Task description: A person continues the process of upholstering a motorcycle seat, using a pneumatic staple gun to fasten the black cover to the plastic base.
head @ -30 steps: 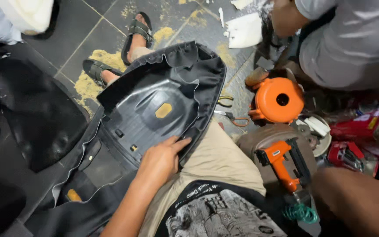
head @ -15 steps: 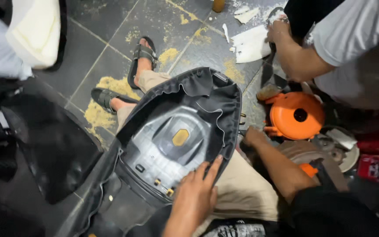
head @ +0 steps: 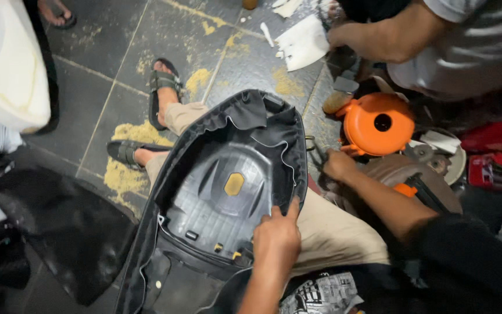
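Seat (head: 228, 192) over dusty tiled floor (head: 117, 64)

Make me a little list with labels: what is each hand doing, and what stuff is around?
Left hand: presses the edge of the upturned black motorcycle seat lying across the lap.
Right hand: reaches to the floor beside the seat, near the round orange plastic tool.
Seat cover: black vinyl, loose and wrinkled around the rim.
Nearby: another person's hand by white paper.
Floor: dark tiles with yellow dust.

Even, fairly bright overhead light with soft shadows. Dull glare sits on the grey floor tiles (head: 106, 52). Centre is sharp; edges stretch and blur slightly.
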